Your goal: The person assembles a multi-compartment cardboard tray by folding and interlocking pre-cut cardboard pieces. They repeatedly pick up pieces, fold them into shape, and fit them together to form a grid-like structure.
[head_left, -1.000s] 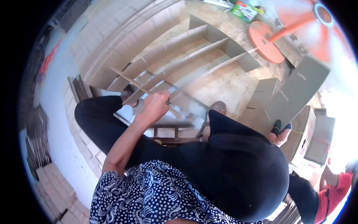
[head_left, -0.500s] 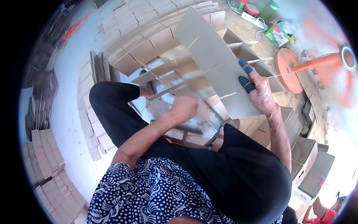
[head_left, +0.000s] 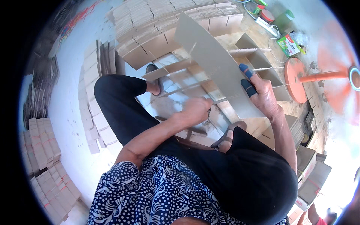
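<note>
I sit with my knees apart over a lattice of slotted cardboard strips [head_left: 180, 80]. My right hand [head_left: 260, 92], blue caps on two fingertips, presses on a long grey cardboard panel [head_left: 213, 60] that stands tilted across the lattice. My left hand [head_left: 197, 110] is closed on the panel's lower edge, where a thin strip [head_left: 225, 99] meets it. More assembled dividers [head_left: 258, 62] lie behind the panel.
Flat cardboard stacks [head_left: 157, 22] fill the far side, and more piles [head_left: 45, 165] lie at the left. An orange fan base [head_left: 296, 78] stands at the right, a green box [head_left: 288, 45] and jars beyond it. Cartons [head_left: 313, 176] sit at my lower right.
The long panel has come up from the right and now stands across the lattice, my right hand with it. My left hand has moved right along the strips to the panel's lower edge.
</note>
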Motion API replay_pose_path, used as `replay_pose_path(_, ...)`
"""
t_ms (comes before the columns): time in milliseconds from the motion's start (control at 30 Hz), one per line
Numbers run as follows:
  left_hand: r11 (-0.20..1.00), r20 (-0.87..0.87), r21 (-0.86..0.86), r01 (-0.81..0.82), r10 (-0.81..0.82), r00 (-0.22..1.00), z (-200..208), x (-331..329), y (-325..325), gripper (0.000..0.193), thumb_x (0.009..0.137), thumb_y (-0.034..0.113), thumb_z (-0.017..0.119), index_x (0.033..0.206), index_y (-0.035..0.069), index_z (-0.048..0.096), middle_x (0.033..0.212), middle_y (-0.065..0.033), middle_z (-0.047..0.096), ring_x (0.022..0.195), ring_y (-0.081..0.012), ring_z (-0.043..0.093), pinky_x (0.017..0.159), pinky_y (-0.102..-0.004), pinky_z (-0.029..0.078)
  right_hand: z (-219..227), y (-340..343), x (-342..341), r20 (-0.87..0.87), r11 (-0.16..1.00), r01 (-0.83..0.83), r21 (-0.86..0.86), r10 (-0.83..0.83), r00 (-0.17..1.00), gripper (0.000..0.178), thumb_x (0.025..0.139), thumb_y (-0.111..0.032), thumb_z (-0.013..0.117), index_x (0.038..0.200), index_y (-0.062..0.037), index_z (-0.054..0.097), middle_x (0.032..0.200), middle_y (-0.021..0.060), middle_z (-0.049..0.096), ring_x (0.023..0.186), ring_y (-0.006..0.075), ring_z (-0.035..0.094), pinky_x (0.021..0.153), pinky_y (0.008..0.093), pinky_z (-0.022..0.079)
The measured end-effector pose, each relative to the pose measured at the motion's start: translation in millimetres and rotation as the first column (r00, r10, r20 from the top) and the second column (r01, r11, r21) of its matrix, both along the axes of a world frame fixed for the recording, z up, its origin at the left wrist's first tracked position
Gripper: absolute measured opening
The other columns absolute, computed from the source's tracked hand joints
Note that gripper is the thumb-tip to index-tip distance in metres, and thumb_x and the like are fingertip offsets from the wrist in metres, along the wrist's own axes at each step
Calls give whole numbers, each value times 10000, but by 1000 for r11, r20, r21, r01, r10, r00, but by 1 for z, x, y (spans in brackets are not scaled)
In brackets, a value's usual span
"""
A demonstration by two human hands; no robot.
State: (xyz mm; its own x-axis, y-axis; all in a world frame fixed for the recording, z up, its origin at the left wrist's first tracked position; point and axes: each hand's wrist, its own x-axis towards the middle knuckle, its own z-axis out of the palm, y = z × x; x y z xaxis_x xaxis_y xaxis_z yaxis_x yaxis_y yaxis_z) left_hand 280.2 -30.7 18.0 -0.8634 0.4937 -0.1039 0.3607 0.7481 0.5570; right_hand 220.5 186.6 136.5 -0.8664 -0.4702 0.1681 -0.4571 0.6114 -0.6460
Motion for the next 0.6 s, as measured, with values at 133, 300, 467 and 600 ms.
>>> replay_pose_path(133,1000,71,-10,-1,2,997,7,3,1,164,705,70,569,853,26,623,829,-197,644,792,-392,632,690,-494,498,-2,-3,9,40,997,-13,77,10,999,471,800,60,574,1258,-43,536,970,219,647,851,329,657,764,351,508)
replay_pose_path(300,999,109,-32,18,-14,994,17,6,-4,167,716,76,560,866,42,624,864,-196,641,831,-405,625,719,-507,497,-14,-6,15,106,991,-42,129,29,994,522,794,74,565,1294,-68,518,923,218,648,817,332,664,733,352,511)
replay_pose_path(467,999,101,-35,24,-20,995,11,9,-3,154,736,89,559,873,51,618,870,-194,640,846,-399,624,729,-506,492,-32,-17,12,19,991,-80,109,78,997,587,648,79,606,1214,-66,547,903,222,644,836,396,630,725,442,508)
replay_pose_path(600,1000,74,-18,17,-16,997,7,10,-3,162,762,122,565,898,56,624,867,-197,640,848,-398,622,718,-504,488,-38,-26,12,0,994,-42,104,42,999,525,684,26,611,1199,-63,554,889,233,633,809,405,621,711,436,506)
